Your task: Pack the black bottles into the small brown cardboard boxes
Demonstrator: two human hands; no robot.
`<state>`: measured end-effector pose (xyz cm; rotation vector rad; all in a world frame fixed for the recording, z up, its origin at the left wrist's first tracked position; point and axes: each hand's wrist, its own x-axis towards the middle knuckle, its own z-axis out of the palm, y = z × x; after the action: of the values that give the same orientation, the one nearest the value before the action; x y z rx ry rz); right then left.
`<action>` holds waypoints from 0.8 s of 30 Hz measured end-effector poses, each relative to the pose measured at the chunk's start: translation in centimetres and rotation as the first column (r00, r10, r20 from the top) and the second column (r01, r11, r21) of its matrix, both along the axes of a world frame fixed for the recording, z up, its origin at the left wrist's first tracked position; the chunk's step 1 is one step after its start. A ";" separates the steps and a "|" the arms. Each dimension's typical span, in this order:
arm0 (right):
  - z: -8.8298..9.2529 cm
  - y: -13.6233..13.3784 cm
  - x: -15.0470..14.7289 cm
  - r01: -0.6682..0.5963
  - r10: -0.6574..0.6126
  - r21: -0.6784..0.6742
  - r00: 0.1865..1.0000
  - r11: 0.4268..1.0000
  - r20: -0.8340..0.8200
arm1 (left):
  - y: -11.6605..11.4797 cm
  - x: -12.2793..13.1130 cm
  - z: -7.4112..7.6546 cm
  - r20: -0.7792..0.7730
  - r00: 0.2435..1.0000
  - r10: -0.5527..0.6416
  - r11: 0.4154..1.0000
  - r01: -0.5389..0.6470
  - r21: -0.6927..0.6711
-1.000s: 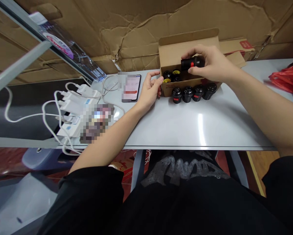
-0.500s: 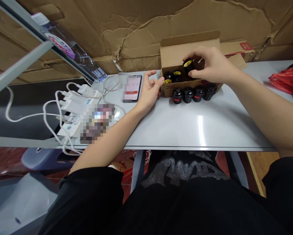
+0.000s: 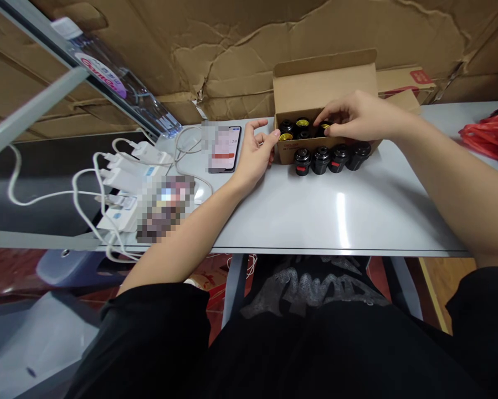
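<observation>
Since my left hand (image 3: 255, 152) lies nearest me on the pale grey tabletop (image 3: 335, 216), I begin there. Its grip is apart, thumb and fingers spread. It holds nothing, and its fingertips touch the left end wall of the open brown cardboard box (image 3: 323, 83). To its left lie a phone (image 3: 224, 147) and a tangle of white chargers (image 3: 124, 183).

Just in front of the box stands a row of four black sockets with red marks (image 3: 329, 158). Past them, my right hand (image 3: 357, 116) reaches over the front wall. Its grip is together on a black plastic lamp socket (image 3: 324, 128), pinched between thumb and fingertips. The socket is low inside the box, right of the brass-mouthed sockets (image 3: 293, 128) standing there. I cannot tell whether it rests on the bottom.

I judge that seating it well means keeping it upright, mouth up and snug against its neighbours. The left hand should brace the box against sliding, and the right wrist should stay high enough to clear the front row. Farthest off, a red plastic bag (image 3: 487, 136) lies at the right edge.
</observation>
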<state>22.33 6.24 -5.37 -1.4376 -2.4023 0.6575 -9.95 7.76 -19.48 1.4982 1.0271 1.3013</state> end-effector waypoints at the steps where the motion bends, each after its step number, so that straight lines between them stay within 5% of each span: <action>1: 0.0 0.0 0.1 -0.013 0.013 0.000 1.000 1.000 0.009 | 0.2 -0.1 -0.2 -0.013 1.000 -0.001 1.000 0.001 0.003; 14: -0.5 0.3 -0.1 -0.010 0.010 0.023 1.000 1.000 0.022 | 1.2 -0.9 -0.6 -0.158 0.986 0.046 0.996 -0.034 0.079; 16: -0.4 0.1 -0.2 -0.006 0.005 0.031 0.999 0.999 0.040 | 1.2 -1.8 0.7 -0.231 0.969 0.088 0.987 -0.054 0.149; 19: -0.4 0.0 -0.3 0.037 -0.037 -0.010 0.999 0.999 0.021 | -0.7 -4.1 4.5 -0.408 0.893 0.189 0.962 -0.085 0.259; 22: -0.5 0.2 -0.3 0.065 -0.065 -0.035 0.998 0.997 -0.019 | -5.5 -7.8 8.8 -0.650 0.705 0.284 0.953 -0.134 0.270; 24: -0.6 0.4 -0.3 0.069 -0.070 -0.032 0.997 0.997 -0.042 | -9.4 -11.5 10.3 -0.778 0.505 0.374 0.927 -0.185 0.326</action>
<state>22.03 6.67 -5.97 -1.4963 -2.3075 0.7042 -21.40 -1.69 -9.22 2.2784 1.8630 0.8595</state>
